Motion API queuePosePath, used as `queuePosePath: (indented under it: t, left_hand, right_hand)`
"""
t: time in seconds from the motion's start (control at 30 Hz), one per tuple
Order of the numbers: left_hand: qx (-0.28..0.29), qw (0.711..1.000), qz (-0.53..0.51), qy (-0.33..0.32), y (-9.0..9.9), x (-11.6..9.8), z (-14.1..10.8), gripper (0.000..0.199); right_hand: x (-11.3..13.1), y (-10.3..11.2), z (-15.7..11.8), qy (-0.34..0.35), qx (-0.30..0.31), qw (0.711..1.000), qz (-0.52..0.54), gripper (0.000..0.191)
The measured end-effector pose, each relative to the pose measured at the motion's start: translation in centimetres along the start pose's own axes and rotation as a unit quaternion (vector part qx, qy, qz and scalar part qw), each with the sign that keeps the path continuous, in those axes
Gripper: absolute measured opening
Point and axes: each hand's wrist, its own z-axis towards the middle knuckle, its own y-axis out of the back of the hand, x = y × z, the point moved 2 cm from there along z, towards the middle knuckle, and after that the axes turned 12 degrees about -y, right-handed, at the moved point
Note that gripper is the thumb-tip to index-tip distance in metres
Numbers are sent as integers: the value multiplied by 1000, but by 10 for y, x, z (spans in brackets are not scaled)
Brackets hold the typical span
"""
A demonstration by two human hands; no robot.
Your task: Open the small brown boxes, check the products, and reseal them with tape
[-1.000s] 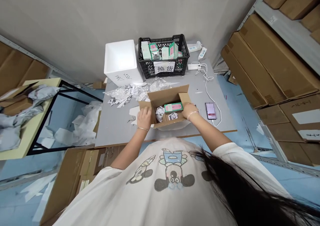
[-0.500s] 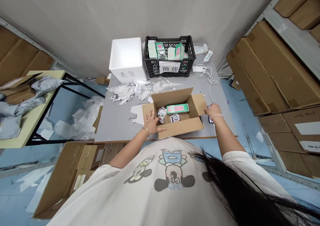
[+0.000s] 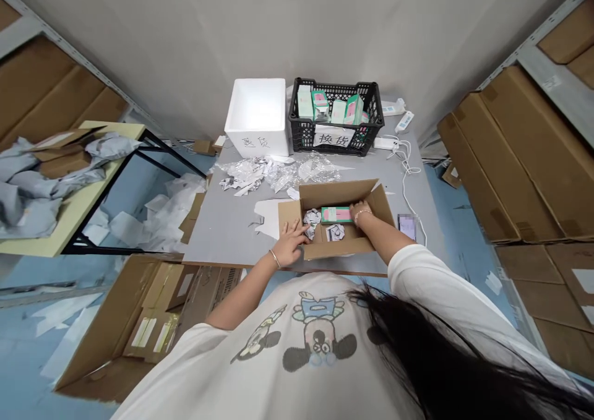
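The person's left hand [image 3: 290, 244] lay on the near left corner of an open cardboard box [image 3: 346, 192], its fingers [image 3: 297, 229] open and spread, just beside a ball of crumpled paper [image 3: 312, 217]. The right hand [image 3: 361, 211] reached inside the box, its fingers curved down at the right end of a green-and-pink product carton [image 3: 336, 214]; whether they gripped it, I could not tell. The carton lay in the box, near a second paper ball [image 3: 335, 232]. The box sat on a grey desk [image 3: 223, 234], below a black plastic crate [image 3: 336, 86] of cartons at top centre, with a white foam box [image 3: 257, 114] to its left.
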Motion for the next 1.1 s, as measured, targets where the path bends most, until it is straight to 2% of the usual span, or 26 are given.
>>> queuePosePath:
  t: [0.1,0.17,0.23,0.33,0.47,0.57,0.8,0.97,1.1]
  left_hand:
    - [-12,999,47,3,-9,-4,-3,41]
    - [-34,995,84,31,-19,-7,0,34]
    - [-60,990,112,58,-29,-9,4,25]
    - [-90,984,131,80,-37,-7,8,24]
    - [-91,984,132,74,-33,5,15,26]
    - [-80,985,136,66,-23,19,28,29]
    - [-61,986,147,42,10,63,85,28]
    - [-103,984,135,55,41,92,118,16]
    - [-135,978,122,101,49,94,126,14]
  right_hand:
    - [-12,-21,5,30,-15,999,-8,66]
    - [-14,-30,5,41,-27,999,-9,56]
    - [-14,-33,6,47,-33,998,-8,52]
    - [-15,-28,12,51,-29,998,1,59]
    - [-27,-2,13,60,-18,995,73,62]
    - [-40,21,5,67,-39,991,105,57]
    - [-74,73,-26,34,-114,986,118,56]
    - [-107,116,-62,32,-221,966,128,55]
    - [-145,131,-114,35,-291,946,138,56]
